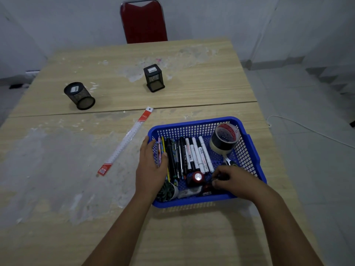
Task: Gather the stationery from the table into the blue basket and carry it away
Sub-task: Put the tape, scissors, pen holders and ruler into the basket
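The blue basket (251, 148) stands on the near right of the wooden table (57, 150). It holds several pens and markers (192, 154), a tape roll (224, 138), scissors (228, 161), a red and black sharpener (196, 178) and a small potted plant (167, 191). My left hand (150, 167) rests on the basket's left rim, fingers inside against the pens. My right hand (233, 181) is low in the basket's near right corner, fingers closed around a small dark object. A white ruler (125, 140) with red ends lies on the table left of the basket.
Two black mesh pen holders stand further back: a round one (79, 96) at the left and a square one (153, 77) near the middle. A red chair (143, 21) stands behind the table's far edge. A white cable (307, 129) lies on the floor at the right.
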